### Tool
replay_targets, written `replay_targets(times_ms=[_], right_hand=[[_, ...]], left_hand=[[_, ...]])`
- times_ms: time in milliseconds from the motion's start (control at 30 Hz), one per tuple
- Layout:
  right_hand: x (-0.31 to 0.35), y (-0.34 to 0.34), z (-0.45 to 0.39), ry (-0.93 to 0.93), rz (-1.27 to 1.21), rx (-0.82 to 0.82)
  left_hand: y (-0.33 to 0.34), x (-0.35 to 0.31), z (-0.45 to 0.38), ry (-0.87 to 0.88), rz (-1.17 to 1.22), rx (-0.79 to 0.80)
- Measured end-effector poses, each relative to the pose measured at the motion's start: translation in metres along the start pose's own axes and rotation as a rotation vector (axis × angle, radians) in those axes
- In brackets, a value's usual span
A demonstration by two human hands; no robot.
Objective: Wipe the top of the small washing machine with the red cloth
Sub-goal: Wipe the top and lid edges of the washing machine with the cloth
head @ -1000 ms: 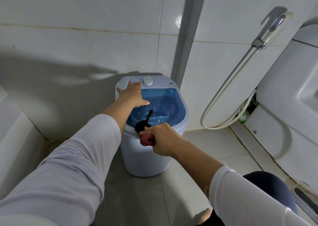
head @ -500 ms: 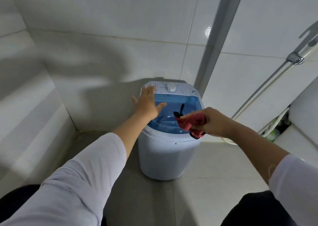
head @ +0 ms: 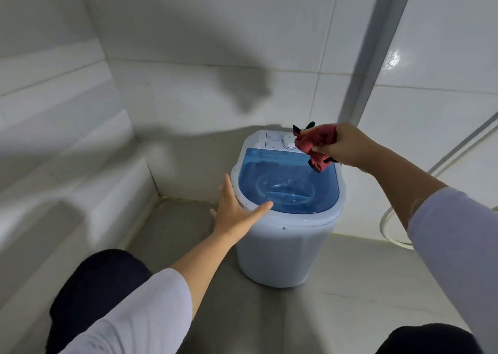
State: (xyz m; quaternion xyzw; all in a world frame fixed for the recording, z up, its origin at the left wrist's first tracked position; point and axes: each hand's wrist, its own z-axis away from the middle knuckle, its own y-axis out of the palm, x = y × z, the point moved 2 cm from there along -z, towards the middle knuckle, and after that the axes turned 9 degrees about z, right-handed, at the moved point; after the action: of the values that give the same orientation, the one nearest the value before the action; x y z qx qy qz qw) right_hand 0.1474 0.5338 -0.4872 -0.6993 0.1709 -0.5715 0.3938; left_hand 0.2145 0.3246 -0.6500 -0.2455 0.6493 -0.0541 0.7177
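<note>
The small white plastic washing machine is positioned on the tiled floor, in the corner formed by the tiled walls. A round control dial is located on its top at the 12 o'clock edge, behind the translucent blue lid. The left hand is placed against the rim at 8 o'clock. The right hand is held at 1 o'clock with the crumpled red cloth, just beside the dial. A pale hose is located at 3 o'clock, apart from the machine.

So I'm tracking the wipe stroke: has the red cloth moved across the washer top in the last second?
Yes. The red cloth in the right hand went from the washer's front rim to the back, by the dial.
</note>
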Motion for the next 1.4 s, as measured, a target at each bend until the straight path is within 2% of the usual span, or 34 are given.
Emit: replay_targets(times_ms=[133, 267, 467, 600, 767, 900, 1033, 1233, 1400], right_hand=[[0.008, 0.009, -0.021, -0.069, 0.006, 0.034], [0.019, 0.033, -0.034, -0.171, 0.114, 0.202], [0.032, 0.085, -0.047, -0.47, 0.547, 0.36], [0.032, 0.105, -0.057, -0.627, 0.659, 0.464], [0.031, 0.118, -0.058, -0.805, 0.786, 0.542], [0.024, 0.126, -0.054, -0.856, 0.842, 0.579], [0.022, 0.127, -0.052, -0.921, 0.9, 0.594], [0.021, 0.128, -0.053, -0.985, 0.933, 0.546], [0.023, 0.132, -0.062, -0.964, 0.929, 0.497]], left_hand=[[0.005, 0.009, 0.01, -0.084, 0.018, 0.012], [0.011, 0.018, 0.013, -0.204, 0.092, -0.009], [0.022, 0.025, 0.018, -0.34, 0.24, -0.044], [0.022, 0.028, 0.013, -0.348, 0.223, -0.049], [0.022, 0.031, 0.008, -0.254, 0.195, -0.093], [0.022, 0.033, 0.006, -0.18, 0.242, -0.112], [0.023, 0.034, 0.005, -0.198, 0.257, -0.117], [0.025, 0.043, -0.003, -0.162, 0.222, -0.114], [0.019, 0.036, 0.002, -0.186, 0.163, -0.089]])
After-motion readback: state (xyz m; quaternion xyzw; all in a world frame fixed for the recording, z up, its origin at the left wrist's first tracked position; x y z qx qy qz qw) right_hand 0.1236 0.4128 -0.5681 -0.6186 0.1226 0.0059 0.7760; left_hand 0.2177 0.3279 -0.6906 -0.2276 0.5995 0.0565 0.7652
